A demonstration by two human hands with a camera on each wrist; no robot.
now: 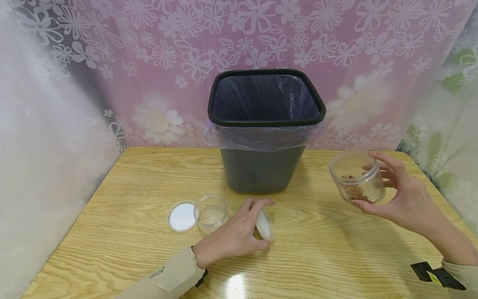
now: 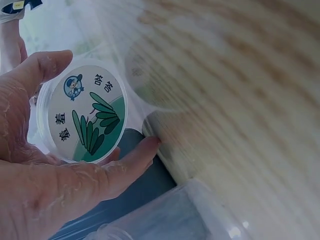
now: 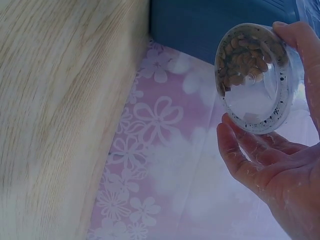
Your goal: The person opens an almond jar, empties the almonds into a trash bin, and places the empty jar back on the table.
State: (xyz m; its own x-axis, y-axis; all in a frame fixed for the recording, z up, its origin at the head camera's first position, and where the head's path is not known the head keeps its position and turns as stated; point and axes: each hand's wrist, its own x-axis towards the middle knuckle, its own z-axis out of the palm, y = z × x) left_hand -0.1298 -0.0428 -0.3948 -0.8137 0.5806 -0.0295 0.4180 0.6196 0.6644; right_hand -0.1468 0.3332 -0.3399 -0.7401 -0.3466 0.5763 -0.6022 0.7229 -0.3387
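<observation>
Right hand [image 1: 401, 199]: fingers [image 3: 240, 150] curled round tilted open jar [image 1: 357, 178] (brown bits inside), held above desk [image 1: 336, 253], right of bin [image 1: 265, 128]. Left hand [image 1: 233, 236] pinches lid [image 2: 85, 112] on edge, beside empty jar [image 1: 211, 212].

Bin [image 1: 261, 166] is set at table [image 1: 112, 249] rear centre. Empty jar [image 1: 211, 212] is placed front-left of it, loose lid [image 1: 181, 216] touching its left side. Second lid [image 1: 263, 225] is held on edge right of the jar; filled jar [image 1: 357, 177] is held above the table, right of the bin.
</observation>
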